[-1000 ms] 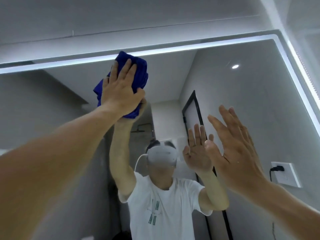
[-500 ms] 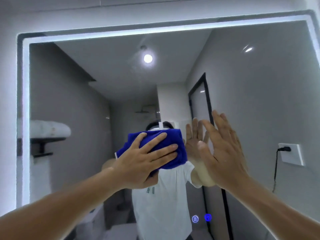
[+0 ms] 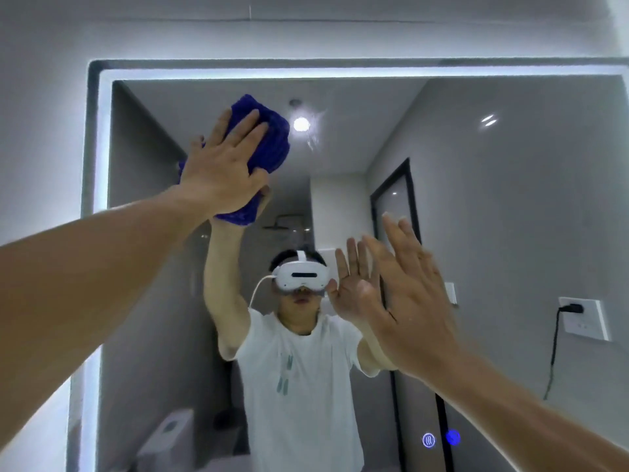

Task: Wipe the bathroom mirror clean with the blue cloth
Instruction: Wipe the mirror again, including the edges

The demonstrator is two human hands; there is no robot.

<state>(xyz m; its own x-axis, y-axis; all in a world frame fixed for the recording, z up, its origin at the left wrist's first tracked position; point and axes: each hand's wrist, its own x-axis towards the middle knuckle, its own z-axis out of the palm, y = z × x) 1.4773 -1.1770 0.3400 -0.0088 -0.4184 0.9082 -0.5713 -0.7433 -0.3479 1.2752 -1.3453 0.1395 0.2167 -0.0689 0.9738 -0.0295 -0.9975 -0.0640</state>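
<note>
On the mirror (image 3: pixel 510 199), a circled wavy-line icon (image 3: pixel 428 440) beside a blue dot (image 3: pixel 453 437); shirt print (image 3: pixel 285 376) unreadable.

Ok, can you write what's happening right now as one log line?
step: wiping mirror, upper left part | left hand: presses blue cloth on it | right hand: open, raised, holds nothing

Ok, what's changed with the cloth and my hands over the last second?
The left hand swept the bunched blue cloth down to the middle of the lit-edged bathroom mirror, then back up toward its top left corner, pressing it throughout. The right hand stayed flat, fingers straight, near the glass.
</note>
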